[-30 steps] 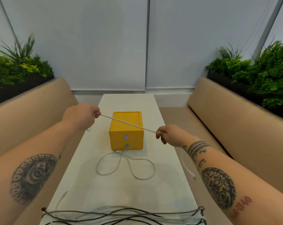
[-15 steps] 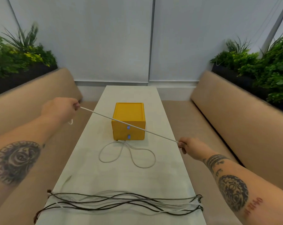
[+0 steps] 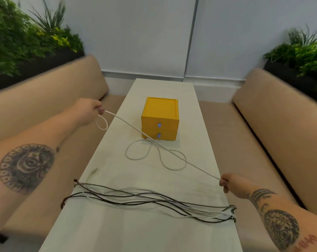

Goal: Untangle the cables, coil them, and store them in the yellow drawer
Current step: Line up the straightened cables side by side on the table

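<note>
A white cable (image 3: 128,125) runs taut between my two hands, crossing above the table in front of the yellow drawer unit (image 3: 160,118). My left hand (image 3: 88,110) pinches one end beyond the table's left edge, where a small loop hangs below the fingers. My right hand (image 3: 229,182) grips the other end near the table's right edge. The unit has two drawers with blue knobs, both closed. Another white cable (image 3: 165,164) lies in loose loops on the table just in front of the unit. Several dark and white cables (image 3: 145,200) lie stretched across the near part of the table.
The long pale table (image 3: 117,230) runs away from me between two tan benches (image 3: 35,106) (image 3: 281,115). Planters with green plants (image 3: 17,37) stand behind both backrests. A white wall closes the far end.
My hands have moved further apart, the right one pulling toward me and to the right, so the cable span is longer. A small loop now hangs under my left hand.
</note>
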The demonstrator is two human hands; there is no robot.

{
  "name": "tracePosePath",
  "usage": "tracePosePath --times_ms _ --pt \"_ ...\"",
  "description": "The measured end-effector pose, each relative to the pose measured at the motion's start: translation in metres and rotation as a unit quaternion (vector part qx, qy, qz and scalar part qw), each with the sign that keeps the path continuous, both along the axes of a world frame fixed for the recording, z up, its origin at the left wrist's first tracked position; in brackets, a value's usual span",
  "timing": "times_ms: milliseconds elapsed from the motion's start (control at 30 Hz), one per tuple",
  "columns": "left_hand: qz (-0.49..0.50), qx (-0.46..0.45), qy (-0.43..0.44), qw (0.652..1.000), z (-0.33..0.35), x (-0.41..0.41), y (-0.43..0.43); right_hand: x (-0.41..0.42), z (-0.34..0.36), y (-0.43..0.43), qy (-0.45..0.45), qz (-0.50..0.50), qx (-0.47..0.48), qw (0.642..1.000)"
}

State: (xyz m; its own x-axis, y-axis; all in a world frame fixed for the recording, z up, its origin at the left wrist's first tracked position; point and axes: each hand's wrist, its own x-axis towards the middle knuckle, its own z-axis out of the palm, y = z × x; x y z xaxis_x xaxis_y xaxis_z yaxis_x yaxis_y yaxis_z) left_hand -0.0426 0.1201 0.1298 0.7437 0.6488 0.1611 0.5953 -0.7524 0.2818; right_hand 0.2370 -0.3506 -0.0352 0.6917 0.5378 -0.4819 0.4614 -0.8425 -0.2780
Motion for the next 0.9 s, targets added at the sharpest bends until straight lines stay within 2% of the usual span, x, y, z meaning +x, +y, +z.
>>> tracePosePath --times_ms 100,167,200,267,333,433,567,633,700,800,900 --pt "-0.021 -0.036 0.025 0.999 0.003 -0.003 -0.034 -0.011 -0.008 0.009 -0.012 0.078 -0.087 0.993" --pt "-0.025 -0.066 0.038 0.997 -0.004 -0.002 -0.041 -0.021 -0.004 0.034 -0.014 0.11 -0.086 0.99" --pt "-0.037 -0.076 0.038 0.996 -0.008 0.0 -0.044 -0.029 0.003 0.051 -0.006 0.11 -0.043 0.993" --pt "-0.079 -0.097 0.029 0.992 -0.009 0.007 -0.057 -0.053 0.027 0.095 0.012 0.096 0.107 0.99" --pt "-0.111 -0.125 0.016 0.986 -0.01 0.016 -0.065 -0.085 0.059 0.144 0.023 0.114 0.247 0.962" --pt "-0.157 -0.182 -0.029 0.97 -0.011 0.023 -0.07 -0.136 0.104 0.212 0.051 0.153 0.329 0.93" --pt "-0.167 -0.273 -0.136 0.938 -0.023 0.008 -0.055 -0.159 0.124 0.257 0.089 0.071 0.427 0.897" --pt "-0.121 -0.245 -0.143 0.951 -0.029 -0.01 -0.039 -0.151 0.122 0.257 0.092 0.022 0.459 0.884" --pt "-0.074 -0.213 -0.109 0.968 -0.039 -0.032 -0.018 -0.138 0.117 0.253 0.101 -0.026 0.468 0.878" --pt "-0.015 -0.169 -0.027 0.985 -0.06 -0.066 0.014 -0.119 0.106 0.242 0.069 -0.056 0.447 0.89" --pt "0.017 -0.168 0.024 0.985 -0.072 -0.094 0.035 -0.104 0.091 0.226 0.053 -0.073 0.415 0.905"
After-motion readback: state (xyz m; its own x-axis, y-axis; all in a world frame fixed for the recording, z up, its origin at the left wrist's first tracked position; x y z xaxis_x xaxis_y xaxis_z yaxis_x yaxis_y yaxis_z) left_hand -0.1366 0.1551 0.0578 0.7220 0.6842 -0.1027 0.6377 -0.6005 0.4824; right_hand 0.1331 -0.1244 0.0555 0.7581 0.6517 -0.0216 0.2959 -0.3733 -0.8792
